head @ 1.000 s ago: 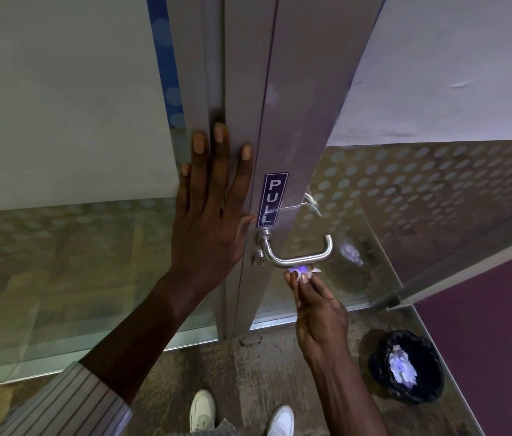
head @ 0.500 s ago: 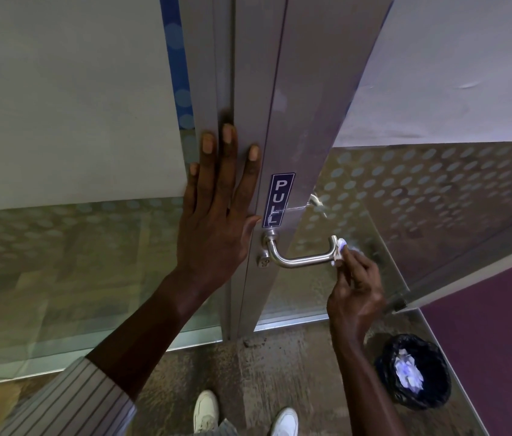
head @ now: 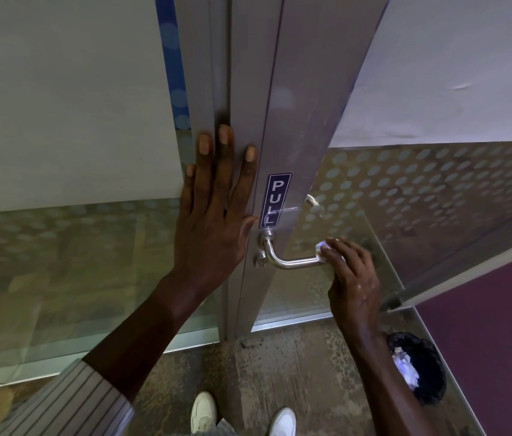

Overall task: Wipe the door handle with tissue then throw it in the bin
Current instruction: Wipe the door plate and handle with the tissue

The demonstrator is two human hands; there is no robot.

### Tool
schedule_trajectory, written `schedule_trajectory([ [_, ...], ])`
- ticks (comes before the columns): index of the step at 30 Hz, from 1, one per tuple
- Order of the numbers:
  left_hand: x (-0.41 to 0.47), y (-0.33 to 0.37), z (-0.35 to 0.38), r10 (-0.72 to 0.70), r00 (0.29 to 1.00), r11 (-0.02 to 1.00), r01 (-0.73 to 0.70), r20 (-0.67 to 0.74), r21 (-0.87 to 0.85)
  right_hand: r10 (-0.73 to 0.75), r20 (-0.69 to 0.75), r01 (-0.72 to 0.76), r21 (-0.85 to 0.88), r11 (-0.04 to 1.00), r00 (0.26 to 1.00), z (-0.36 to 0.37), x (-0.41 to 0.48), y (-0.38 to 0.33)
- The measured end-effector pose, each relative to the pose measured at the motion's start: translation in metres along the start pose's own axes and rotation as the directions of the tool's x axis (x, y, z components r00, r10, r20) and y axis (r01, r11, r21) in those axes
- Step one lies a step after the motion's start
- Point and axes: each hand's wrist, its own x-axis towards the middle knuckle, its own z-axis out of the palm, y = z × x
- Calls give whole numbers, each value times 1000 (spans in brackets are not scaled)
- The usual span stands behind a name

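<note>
White tissue (head: 321,247) on handle (head: 292,262) end, prob. pinched

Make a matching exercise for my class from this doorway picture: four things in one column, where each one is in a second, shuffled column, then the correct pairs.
Things:
1. left hand
2. tissue
3. bin
4. PULL sign

Places:
A. on the floor at lower right
B. flat against the door frame
C. just above the handle's base
D. pressed on the handle's free end by the right hand

Pairs: 1-B, 2-D, 3-A, 4-C
</note>
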Motion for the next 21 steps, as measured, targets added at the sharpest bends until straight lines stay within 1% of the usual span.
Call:
schedule_trajectory([
  [6,0,0,1,7,1000,1000,-7,-10,-1,-4,-13,4,-11,1000,1000,10,-23,-39],
  [10,-1,0,3,7,1000,1000,-7,-9,-1,-85,23,85,-11,996,996,27,-22,-68],
  [12,-1,-1,3,12,1000,1000,-12,-10,-3,-81,43,82,-22,996,996,34,-19,-78],
  [16,-1,-2,4,15,1000,1000,-15,-17,8,-51,46,55,-72,996,998,41,-20,-85],
  [21,0,-2,4,18,1000,1000,-18,-26,9,-144,51,147,-71,987,988,38,-30,-70],
])
